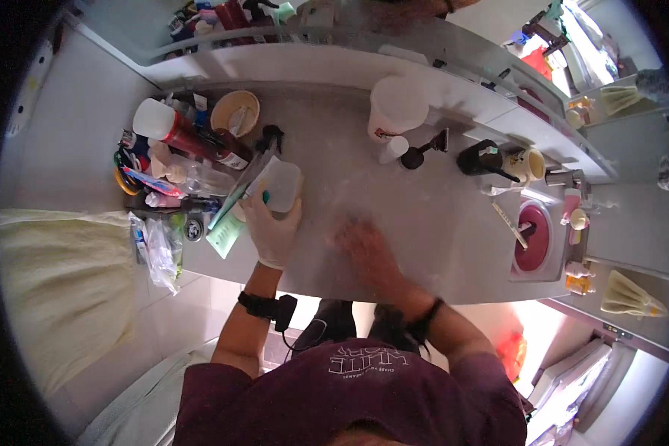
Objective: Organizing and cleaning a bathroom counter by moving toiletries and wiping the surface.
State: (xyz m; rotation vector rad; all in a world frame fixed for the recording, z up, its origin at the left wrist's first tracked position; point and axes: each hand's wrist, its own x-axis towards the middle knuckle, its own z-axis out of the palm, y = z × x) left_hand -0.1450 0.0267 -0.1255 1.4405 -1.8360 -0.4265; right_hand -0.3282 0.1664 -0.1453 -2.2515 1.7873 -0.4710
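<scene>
My left hand [269, 229], in a pale thin glove, is closed around the lower end of a translucent white plastic container [284, 186] at the left of the counter. Something small and green shows at its fingertips. Beside that hand lies a light green squeeze tube [226, 235]. My right hand [364, 249] is low over the middle of the grey countertop [320, 141], palm down. Motion smears its fingers, and I cannot tell whether anything is under it.
Bottles, including a dark red one with a white cap [182, 132], crowd the left end beside a round tan tub [235, 114]. A white canister [398, 108], a black jug [483, 158] and a cream mug [526, 165] stand along the back. A pink basin [533, 236] is at right.
</scene>
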